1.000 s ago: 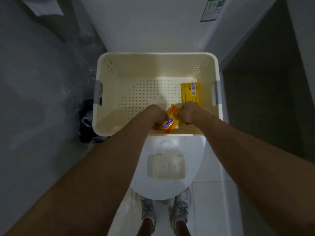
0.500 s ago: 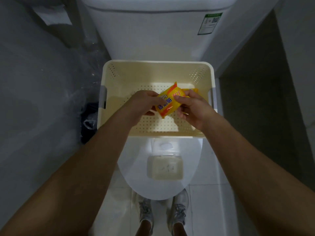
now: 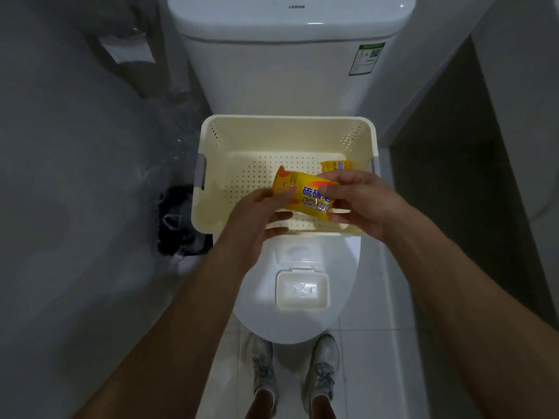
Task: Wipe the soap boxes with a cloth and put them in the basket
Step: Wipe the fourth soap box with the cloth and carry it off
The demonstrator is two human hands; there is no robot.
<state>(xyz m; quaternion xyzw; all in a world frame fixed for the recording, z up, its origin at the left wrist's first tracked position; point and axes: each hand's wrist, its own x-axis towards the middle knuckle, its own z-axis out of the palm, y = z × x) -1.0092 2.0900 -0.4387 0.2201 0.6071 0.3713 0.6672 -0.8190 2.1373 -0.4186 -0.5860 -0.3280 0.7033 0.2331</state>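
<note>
While I stand over the closed toilet lid [image 3: 302,328], the cream perforated basket [image 3: 242,140] sits across its back half, close against the cistern [image 3: 284,65], its near rim overhanging the lid. A grey wall closes in on my left, a dark recess on my right, so the open room is mostly straight above the basket. A small white lidded box [image 3: 302,289] rests on the lid nearer me, well clear of the basket. I hold a yellow soap packet [image 3: 305,192] above the basket's near right part, tilted, with an orange flare, purple characters and "Sulfur Soap" on its glossy wrapper. My left hand [image 3: 260,219] pinches its left end between thumb and curled fingers; my right hand [image 3: 360,201] grips its right end, fingers curled over the top. A second yellow packet [image 3: 335,166] lies on the basket floor at the far right, just beyond my right fingers
</note>
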